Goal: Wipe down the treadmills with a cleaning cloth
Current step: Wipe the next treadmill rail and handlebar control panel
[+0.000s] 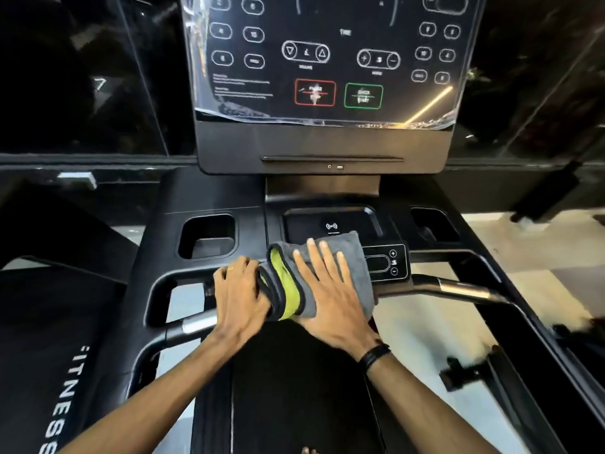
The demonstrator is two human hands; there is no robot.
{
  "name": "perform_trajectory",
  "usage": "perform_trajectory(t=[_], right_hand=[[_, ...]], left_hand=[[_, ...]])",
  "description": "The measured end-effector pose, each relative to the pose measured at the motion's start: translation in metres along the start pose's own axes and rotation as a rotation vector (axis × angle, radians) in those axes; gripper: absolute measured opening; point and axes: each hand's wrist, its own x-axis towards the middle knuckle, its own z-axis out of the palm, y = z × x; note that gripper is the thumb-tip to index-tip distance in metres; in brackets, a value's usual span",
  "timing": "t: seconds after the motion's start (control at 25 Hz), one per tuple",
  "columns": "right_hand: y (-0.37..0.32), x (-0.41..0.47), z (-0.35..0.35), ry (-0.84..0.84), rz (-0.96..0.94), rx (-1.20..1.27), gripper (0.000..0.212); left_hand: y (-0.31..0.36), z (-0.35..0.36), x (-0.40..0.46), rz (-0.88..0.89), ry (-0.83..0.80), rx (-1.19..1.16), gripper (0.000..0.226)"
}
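Grey-and-green cleaning cloth [322, 273], folded, lies on treadmill [203, 194] console's near edge. Right hand [330, 296] flat on it, fingers straight. Left hand [240, 296] curls round left end of cloth. Touch panel [327, 57] far.

One cloth [322, 273], two hands, one treadmill console [324, 60], two cup holders, perhaps a second treadmill [49, 339] at left

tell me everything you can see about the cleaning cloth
The folded grey microfibre cleaning cloth has dark stitched edging and a lime-green inner face showing at its left folds. It lies over the black treadmill console ledge, partly covering a small button panel. The right hand presses flat on top; the left hand touches its left edge.
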Motion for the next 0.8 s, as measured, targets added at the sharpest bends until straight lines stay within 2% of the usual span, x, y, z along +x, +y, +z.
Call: perform_trajectory(t=[0.16, 0.28, 0.52, 0.68, 0.8], right_hand=[[0.028, -0.003, 0.004, 0.082, 0.071, 0.054, 0.101], [0.049, -0.007, -0.003, 0.125, 0.173, 0.124, 0.104], [0.088, -0.016, -0.017, 0.164, 0.363, 0.245, 0.103], [0.115, -0.023, -0.023, 0.204, 0.502, 0.356, 0.102], [0.135, -0.032, -0.028, 0.192, 0.698, 0.478, 0.100]], left_hand=[[0.020, 0.013, 0.011, -0.037, -0.026, -0.094, 0.010], [0.025, 0.025, 0.017, -0.064, -0.038, -0.107, 0.004], [0.020, 0.041, 0.007, 0.005, -0.078, 0.076, 0.013], [0.021, 0.041, 0.008, -0.005, -0.068, 0.072, 0.012], [0.021, 0.042, 0.007, -0.015, -0.046, 0.050, 0.013]])
